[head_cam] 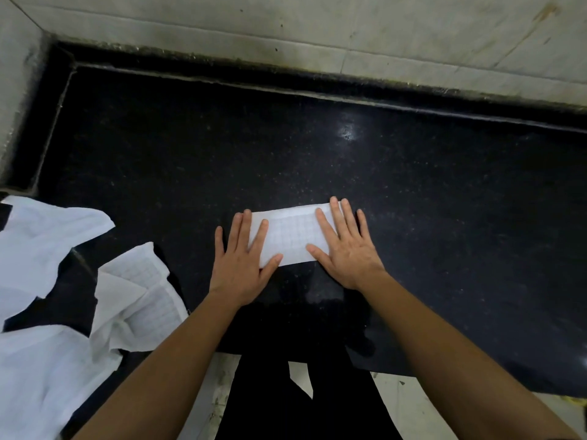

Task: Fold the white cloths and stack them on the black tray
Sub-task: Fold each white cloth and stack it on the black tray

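Head view, single camera, looking down at a black polished counter (413, 173) set into a corner of pale tiled wall (286, 27). Folded white cloth (290, 238) lies flat on the counter near its front edge, roughly centre of frame, as a long narrow strip running left to right and tilted slightly up to the right. Faint grid weave shows on the top layer; the edges look straight and the fabric thin, with a narrow plain band along the far edge. Left hand (243, 265) is flat with fingers spread, forefinger and thumb pressing the strip's left end, the other fingers on bare counter just beside it; it grips nothing. Right hand (346, 252) is likewise flat and spread, palm down over the right end, pressing and not gripping. Unfolded white cloths (47, 249) lie rumpled at far left, one crumpled piece (139, 300) nearest the left forearm, well apart from the strip. No tray can be told apart from the dark surface, so the stacking place is unknown. Judged step: smoothing a fold before the next one. Risks: thin fabric could spring open once pressure lifts; the glossy counter could let the strip slide and skew the next fold; the loose cloths lie close to the front edge and could slip off if brushed by the forearm.
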Available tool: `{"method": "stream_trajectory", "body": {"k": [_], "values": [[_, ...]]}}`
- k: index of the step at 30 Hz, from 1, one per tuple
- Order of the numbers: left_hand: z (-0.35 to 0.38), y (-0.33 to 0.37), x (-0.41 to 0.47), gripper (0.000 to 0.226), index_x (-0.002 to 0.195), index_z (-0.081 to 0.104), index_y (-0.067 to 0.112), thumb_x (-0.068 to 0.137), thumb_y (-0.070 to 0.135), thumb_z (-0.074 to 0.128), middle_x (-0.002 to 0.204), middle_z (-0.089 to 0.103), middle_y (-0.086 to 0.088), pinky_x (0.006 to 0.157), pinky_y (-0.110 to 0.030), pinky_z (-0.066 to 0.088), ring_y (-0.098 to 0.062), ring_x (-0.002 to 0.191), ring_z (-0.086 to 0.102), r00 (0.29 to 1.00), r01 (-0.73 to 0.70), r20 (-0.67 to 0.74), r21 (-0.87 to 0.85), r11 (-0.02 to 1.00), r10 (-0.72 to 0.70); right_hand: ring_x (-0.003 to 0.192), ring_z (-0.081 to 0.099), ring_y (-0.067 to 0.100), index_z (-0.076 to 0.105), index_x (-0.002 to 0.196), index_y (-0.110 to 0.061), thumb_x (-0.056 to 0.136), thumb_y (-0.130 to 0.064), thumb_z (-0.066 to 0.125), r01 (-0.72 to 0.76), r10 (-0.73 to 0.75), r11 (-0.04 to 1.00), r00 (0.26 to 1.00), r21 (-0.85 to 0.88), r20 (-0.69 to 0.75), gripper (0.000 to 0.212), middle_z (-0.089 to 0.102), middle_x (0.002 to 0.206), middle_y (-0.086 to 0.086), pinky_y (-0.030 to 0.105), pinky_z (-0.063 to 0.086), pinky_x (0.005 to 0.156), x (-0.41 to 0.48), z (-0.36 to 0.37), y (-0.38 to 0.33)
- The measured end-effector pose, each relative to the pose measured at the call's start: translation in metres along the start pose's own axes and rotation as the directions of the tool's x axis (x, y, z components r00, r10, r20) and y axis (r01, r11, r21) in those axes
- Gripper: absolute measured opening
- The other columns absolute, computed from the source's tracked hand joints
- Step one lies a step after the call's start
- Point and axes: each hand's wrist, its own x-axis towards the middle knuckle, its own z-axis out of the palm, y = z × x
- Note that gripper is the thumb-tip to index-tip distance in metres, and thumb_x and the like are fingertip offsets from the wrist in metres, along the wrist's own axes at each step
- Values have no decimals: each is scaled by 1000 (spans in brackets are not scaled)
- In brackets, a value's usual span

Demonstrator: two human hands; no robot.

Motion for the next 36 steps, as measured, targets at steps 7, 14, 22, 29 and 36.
{"method": "stream_trajectory", "body": {"k": [7,14,22,29,36], "values": [[-5,2,1,79,158,-5,24,95,69,11,164,-20,-10,121,-57,-3,-26,150,-21,995,9,100,6,1000,-10,150,-28,28,-22,156,-21,98,-69,4,-1,-1,1000,996,22,93,80,-32,162,11,55,-3,123,-1,-9,-4],[-34,14,6,81,158,1,22,95,69,18,164,-13,-13,119,-58,-5,-31,151,-15,997,-53,46,-41,998,55,147,25,27,18,158,-15,100,-48,48,-232,296,789,955,569,-22,74,25,160,10,40,30,117,-19,-42,-4],[-29,28,30,90,157,-11,24,90,78,17,162,-25,-8,117,-60,-11,-29,149,-23,969,-186,171,48,981,175,103,57,14,51,140,-17,93,-30,61,-554,508,374,793,744,335,50,62,99,-9,26,43,83,-6,-52,6],[-32,28,36,96,156,-12,29,85,83,26,162,-25,-4,118,-59,-10,-28,149,-22,965,-160,209,5,987,156,93,68,16,72,91,-23,85,-28,69,-600,455,140,745,788,487,8,73,101,0,35,57,85,3,-53,14],[-34,28,36,98,155,-14,30,84,83,27,162,-26,-3,118,-59,-12,-27,149,-24,964,-144,222,-18,989,144,88,71,19,65,84,-25,85,-33,69,-677,509,198,689,709,516,9,72,92,-1,38,61,80,1,-70,16]]}}
